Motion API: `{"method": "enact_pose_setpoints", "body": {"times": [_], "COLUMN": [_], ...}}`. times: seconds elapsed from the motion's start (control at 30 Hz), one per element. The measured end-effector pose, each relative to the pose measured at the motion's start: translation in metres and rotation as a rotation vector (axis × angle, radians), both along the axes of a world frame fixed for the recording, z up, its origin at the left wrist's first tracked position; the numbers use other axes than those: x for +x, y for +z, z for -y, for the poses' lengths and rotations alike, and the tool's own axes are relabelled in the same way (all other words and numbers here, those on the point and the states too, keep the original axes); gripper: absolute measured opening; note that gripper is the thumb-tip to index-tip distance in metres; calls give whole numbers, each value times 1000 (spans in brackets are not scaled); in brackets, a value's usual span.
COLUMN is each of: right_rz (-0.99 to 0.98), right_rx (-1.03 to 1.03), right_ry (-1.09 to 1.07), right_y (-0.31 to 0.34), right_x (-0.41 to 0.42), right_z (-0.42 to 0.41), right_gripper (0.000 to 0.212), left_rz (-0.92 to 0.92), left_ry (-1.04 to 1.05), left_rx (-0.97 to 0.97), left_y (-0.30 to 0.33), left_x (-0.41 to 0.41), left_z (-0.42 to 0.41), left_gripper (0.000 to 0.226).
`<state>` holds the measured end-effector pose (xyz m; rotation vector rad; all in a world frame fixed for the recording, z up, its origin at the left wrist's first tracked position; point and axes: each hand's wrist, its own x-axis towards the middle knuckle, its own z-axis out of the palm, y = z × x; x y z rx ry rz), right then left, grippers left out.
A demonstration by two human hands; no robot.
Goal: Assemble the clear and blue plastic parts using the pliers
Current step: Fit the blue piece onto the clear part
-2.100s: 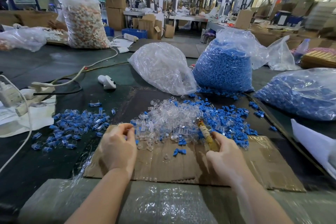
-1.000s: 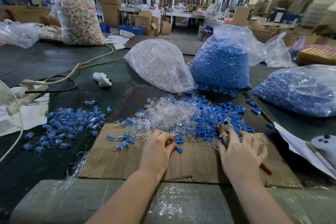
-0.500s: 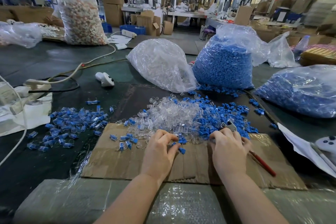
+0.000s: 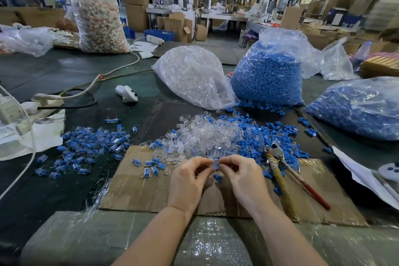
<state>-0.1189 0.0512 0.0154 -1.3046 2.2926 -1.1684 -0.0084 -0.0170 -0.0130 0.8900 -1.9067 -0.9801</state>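
Note:
My left hand [image 4: 190, 181] and my right hand [image 4: 244, 177] meet above the cardboard sheet [image 4: 138, 190]. Between their fingertips they pinch a small clear part [image 4: 213, 163] and a blue part [image 4: 217, 166], pressed close together. A loose blue part [image 4: 218, 177] lies just below them. The pliers [image 4: 280, 170], with one yellow and one red handle, lie on the cardboard to the right of my right hand. A heap of clear parts [image 4: 207, 136] and a heap of blue parts [image 4: 272, 134] lie beyond my hands.
Assembled blue-and-clear pieces [image 4: 86, 147] are spread to the left. Behind stand a bag of clear parts [image 4: 194, 75] and two bags of blue parts [image 4: 269, 71] [image 4: 362, 108]. A power strip with cables [image 4: 47, 99] and a white controller [image 4: 127, 93] lie at left.
My right hand has let go of the pliers, which now lie on the cardboard. Both hands have picked up parts from the heap and come together at the centre.

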Motion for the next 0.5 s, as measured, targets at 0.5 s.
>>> {"method": "enact_pose_setpoints", "body": {"times": [0.5], "right_rz": [-317], "right_rx": [123], "right_ry": [-130], "right_y": [-26], "right_x": [2], "right_z": [-3], "right_gripper": [7], "left_rz": [36], "left_ry": [34], "left_rx": [70], "left_y": [-3], "left_x": [-2], "left_z": [2], "left_gripper": [19]}}
